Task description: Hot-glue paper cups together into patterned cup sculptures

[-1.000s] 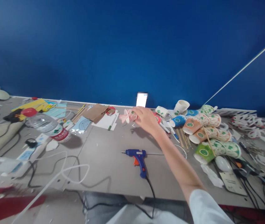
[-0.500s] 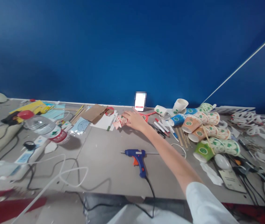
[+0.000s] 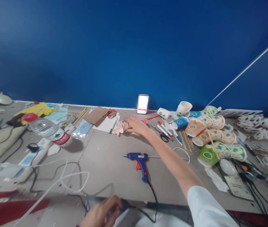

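Observation:
My right hand (image 3: pixel 137 126) reaches to the back middle of the table, its fingers curled around a red-and-white patterned paper cup (image 3: pixel 123 125). The cup lies on its side, and a striped, cut-looking flap sticks out at its left; the fingers hide its right part. My left hand (image 3: pixel 103 212) is low at the front edge of the table, fingers loosely bent and apart, nothing visible in it. Between the hands a blue hot glue gun (image 3: pixel 137 157) with an orange trigger lies on its side, nozzle pointing left, glue stick out at the back.
Several paper cups (image 3: pixel 208 155) lie piled at right, near markers (image 3: pixel 164 129), black scissors (image 3: pixel 164 137) and wooden sticks (image 3: pixel 185 140). A phone (image 3: pixel 143 104) leans on the blue wall. At left are a plastic bottle (image 3: pixel 47 130), cardboard (image 3: pixel 97 116), a power strip (image 3: pixel 33 157) and loose cables.
My left hand has come into view at the bottom edge. My right hand stays on the paper cup, which has turned slightly. The view has shifted a little.

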Available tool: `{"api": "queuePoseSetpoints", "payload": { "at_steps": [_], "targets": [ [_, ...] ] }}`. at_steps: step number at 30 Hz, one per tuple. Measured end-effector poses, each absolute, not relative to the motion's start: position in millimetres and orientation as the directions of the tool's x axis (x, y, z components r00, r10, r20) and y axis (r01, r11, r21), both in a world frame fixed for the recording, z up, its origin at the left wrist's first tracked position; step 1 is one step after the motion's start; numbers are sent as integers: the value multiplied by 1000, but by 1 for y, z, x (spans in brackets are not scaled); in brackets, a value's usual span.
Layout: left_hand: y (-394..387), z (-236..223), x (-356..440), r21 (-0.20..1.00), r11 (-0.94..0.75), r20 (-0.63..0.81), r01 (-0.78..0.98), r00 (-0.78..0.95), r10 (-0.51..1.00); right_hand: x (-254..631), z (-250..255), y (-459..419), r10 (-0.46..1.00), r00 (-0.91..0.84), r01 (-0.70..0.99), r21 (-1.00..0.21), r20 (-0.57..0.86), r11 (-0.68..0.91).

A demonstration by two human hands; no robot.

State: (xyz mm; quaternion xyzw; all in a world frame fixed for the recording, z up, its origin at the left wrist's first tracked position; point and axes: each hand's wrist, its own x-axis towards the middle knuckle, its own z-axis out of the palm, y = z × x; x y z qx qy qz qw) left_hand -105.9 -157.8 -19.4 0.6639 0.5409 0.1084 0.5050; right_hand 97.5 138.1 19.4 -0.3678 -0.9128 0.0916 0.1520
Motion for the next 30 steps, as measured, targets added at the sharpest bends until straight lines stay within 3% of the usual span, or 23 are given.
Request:
{"api": "queuePoseSetpoints", "payload": {
  "at_steps": [2, 4, 7, 11, 18, 24, 30],
  "targets": [
    [-136, -2, -87, 842, -100, -212, 530, 495, 843, 114, 23, 137, 726, -637, 644, -338, 261, 687],
    [-113, 8, -72, 825, -272, 8, 495, 472, 882, 137, 29, 135, 771, -540, 659, -400, 337, 637],
    [-81, 16, -57, 687, -483, 326, 544, 363, 873, 178, 36, 129, 860, -317, 747, -453, 401, 487],
    [-37, 33, -49, 518, -542, 501, 662, 279, 819, 230, 44, 122, 935, -135, 823, -488, 327, 290],
    [39, 74, -37, 495, -491, 538, 717, 191, 821, 278, 41, 124, 986, 62, 936, -353, 154, -3],
    [93, 63, -32, 504, -316, 381, 804, 122, 917, 274, 27, 135, 977, 31, 948, -316, 213, 39],
    [120, 52, -54, 495, -257, 338, 830, 89, 937, 269, 5, 146, 969, 3, 945, -318, 248, 78]
  ]
}}
